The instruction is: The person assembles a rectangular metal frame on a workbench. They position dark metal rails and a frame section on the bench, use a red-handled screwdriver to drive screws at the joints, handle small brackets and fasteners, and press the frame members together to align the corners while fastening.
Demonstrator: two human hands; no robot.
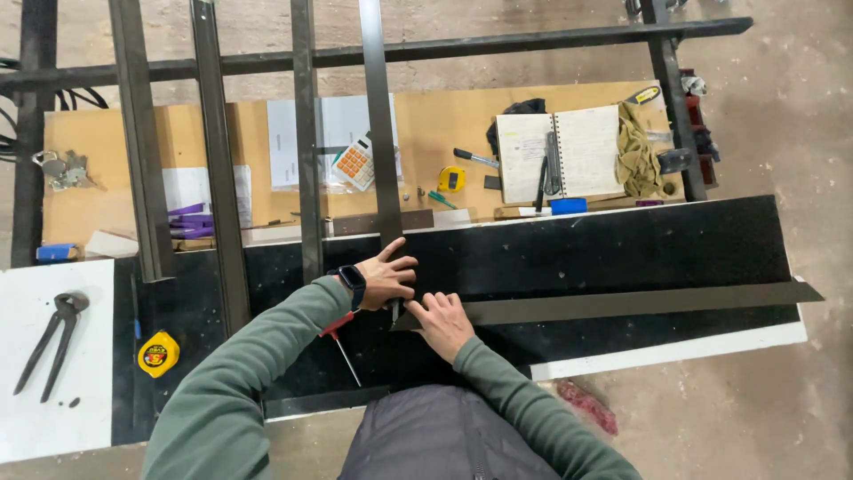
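My left hand (388, 276), with a dark watch on its wrist, rests on the black worktop (622, 249) at the lower end of an upright dark metal bar (380, 133). Its fingers curl around a thin pale tool (395, 310) whose tip points down at the left end of a long dark metal strip (622, 305). My right hand (442, 323) lies on that same end of the strip, fingers pressing it to the worktop. The strip runs right, past the worktop's edge. A red-handled screwdriver (342, 336) lies under my left wrist.
Several dark metal bars (211, 160) form a frame across the bench. A yellow tape measure (158, 354) and pincers (51, 340) lie at the left. At the back are a calculator (354, 161), an open notebook (560, 153), gloves (636, 151) and keys (64, 169).
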